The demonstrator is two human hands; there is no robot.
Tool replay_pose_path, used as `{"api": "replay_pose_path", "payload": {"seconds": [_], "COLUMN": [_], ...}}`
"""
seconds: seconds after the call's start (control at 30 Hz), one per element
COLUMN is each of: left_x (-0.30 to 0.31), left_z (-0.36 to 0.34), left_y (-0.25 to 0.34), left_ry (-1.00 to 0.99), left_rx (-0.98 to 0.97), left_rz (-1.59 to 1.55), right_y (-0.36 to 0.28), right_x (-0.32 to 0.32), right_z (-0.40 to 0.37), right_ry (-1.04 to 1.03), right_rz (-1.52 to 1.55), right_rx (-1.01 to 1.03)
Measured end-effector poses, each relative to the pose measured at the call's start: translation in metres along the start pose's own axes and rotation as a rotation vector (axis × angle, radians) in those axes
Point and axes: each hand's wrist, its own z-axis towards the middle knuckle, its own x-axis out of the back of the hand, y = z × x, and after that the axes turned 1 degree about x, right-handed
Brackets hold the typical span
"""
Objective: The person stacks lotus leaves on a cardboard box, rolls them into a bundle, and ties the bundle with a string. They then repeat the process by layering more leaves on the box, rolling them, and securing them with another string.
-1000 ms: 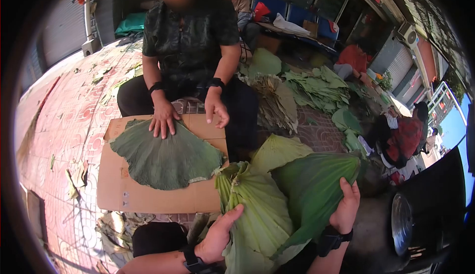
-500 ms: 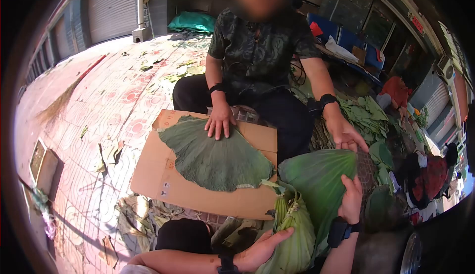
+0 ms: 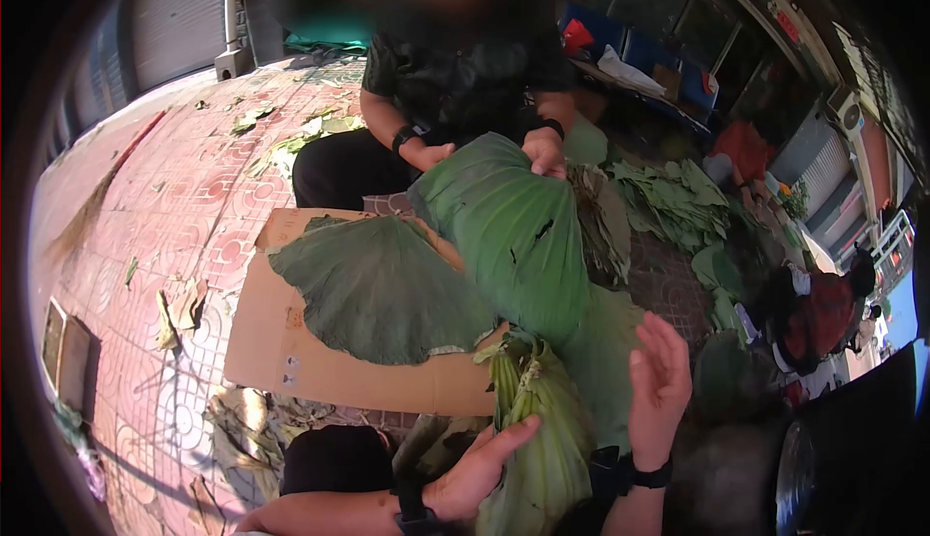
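Observation:
My left hand point(image 3: 484, 468) is closed around a bundle of folded pale-green lotus leaves point(image 3: 542, 434), thumb across its front. On the right, my right hand point(image 3: 661, 391) is raised with fingers stretched and nothing in it. Beside it spreads a paler lotus leaf point(image 3: 608, 362), partly covered. Across from me a co-worker holds up a large green lotus leaf point(image 3: 518, 236) with both hands; its lower tip hangs just above my bundle. A dull-green lotus leaf point(image 3: 383, 289) lies fanned out on a flat cardboard sheet point(image 3: 257, 342).
Stacked lotus leaves point(image 3: 673, 202) lie beyond the co-worker's leaf on the right. Dry leaf scraps point(image 3: 242, 429) litter the paving below the cardboard. A wooden box point(image 3: 66, 347) and a broom point(image 3: 107, 183) are on the left. Dark red cloth point(image 3: 823, 318) sits far right.
The co-worker has lifted a green leaf with both hands, one of which lay on the cardboard leaf before. My right hand has let go of a leaf. My left hand keeps the bundle.

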Motion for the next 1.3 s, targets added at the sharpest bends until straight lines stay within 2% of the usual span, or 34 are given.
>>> {"api": "replay_pose_path", "payload": {"seconds": [0.03,0.13,0.23,0.37,0.47,0.67,0.73,0.87,0.97,1.07,1.1,1.17,1.3], "left_x": [-0.001,-0.006,-0.021,-0.035,-0.020,-0.023,-0.027,-0.031,-0.036,-0.029,-0.027,-0.036,-0.027], "left_z": [0.001,0.005,0.008,0.015,0.033,0.046,0.050,0.052,0.050,0.059,0.060,0.055,0.061], "left_y": [0.000,-0.003,-0.003,-0.008,-0.028,-0.041,-0.045,-0.047,-0.048,-0.051,-0.058,-0.049,-0.057], "left_ry": [0.001,-0.054,-0.048,-0.066,-0.131,-0.179,-0.135,-0.112,-0.173,-0.153,-0.096,-0.070,-0.101], "left_rx": [-0.015,-0.055,-0.144,-0.202,-0.164,-0.090,-0.082,-0.060,-0.155,-0.089,-0.134,-0.105,-0.108], "left_rz": [0.037,0.092,0.187,0.245,0.424,0.455,0.356,0.265,0.371,0.333,0.312,0.275,0.357], "right_y": [-0.004,-0.035,-0.040,-0.035,-0.030,-0.013,-0.008,-0.007,-0.001,-0.006,-0.007,-0.005,-0.022], "right_x": [0.003,0.016,0.009,0.017,0.027,0.045,0.049,0.059,0.066,0.074,0.076,0.070,0.068], "right_z": [-0.010,-0.032,-0.048,-0.052,-0.052,-0.051,-0.051,-0.047,-0.048,-0.043,-0.042,-0.043,-0.044], "right_ry": [0.037,-0.355,-0.389,-0.331,-0.276,-0.257,-0.280,-0.277,-0.242,-0.271,-0.291,-0.228,-0.300], "right_rz": [-0.144,-0.357,-0.471,-0.500,-0.496,-0.473,-0.471,-0.258,-0.102,-0.162,-0.203,-0.085,-0.397], "right_rx": [0.130,0.087,0.134,0.079,0.017,-0.021,-0.009,-0.093,-0.166,-0.249,-0.246,-0.211,-0.207]}}
